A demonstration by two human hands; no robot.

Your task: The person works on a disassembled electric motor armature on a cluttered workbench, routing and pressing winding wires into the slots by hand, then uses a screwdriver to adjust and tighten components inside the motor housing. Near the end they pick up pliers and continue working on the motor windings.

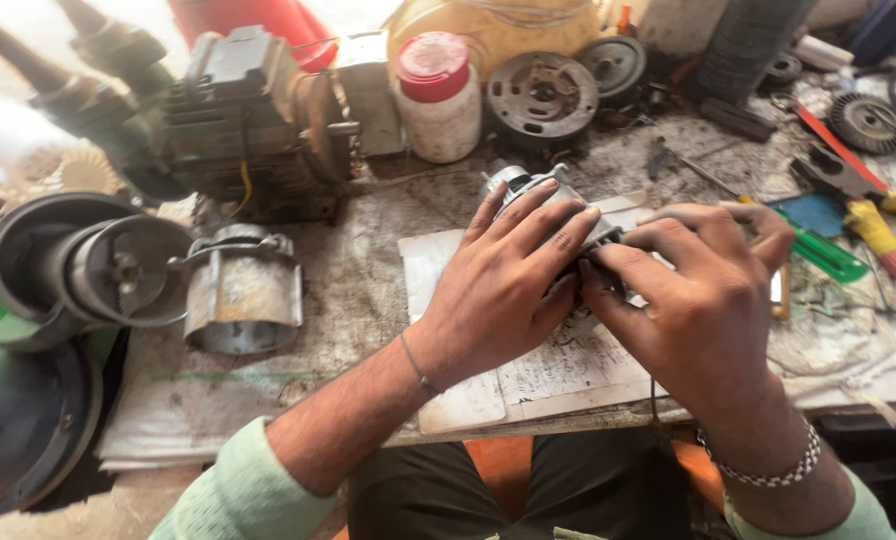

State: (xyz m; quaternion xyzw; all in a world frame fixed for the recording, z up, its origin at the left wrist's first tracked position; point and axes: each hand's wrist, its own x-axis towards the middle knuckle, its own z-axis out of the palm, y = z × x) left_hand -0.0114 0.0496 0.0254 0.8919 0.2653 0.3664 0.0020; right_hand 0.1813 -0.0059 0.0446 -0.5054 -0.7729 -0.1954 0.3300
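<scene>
Nearest the camera we note dark trousers and pale green sleeves, with the bench's front edge just beyond them.

Left hand: laid flat over a small grey metal housing, fingers spread and pressing down on its top. Right hand: curled around the same housing from the 3 o'clock side, fingertips meeting the left hand's. Both hands grasp it. The housing sits at bench centre on a sheet of written paper, which overhangs the front edge slightly.

At 9 o'clock, a dented metal cylinder stands near the paper, with a bare strip of bench between. At 11 o'clock, an electric motor. At 12 o'clock, a white jar with a red lid and a round metal plate, both well apart from the hands. At 3 o'clock, a green-handled screwdriver lies just beside the right hand, crowding that side.
</scene>
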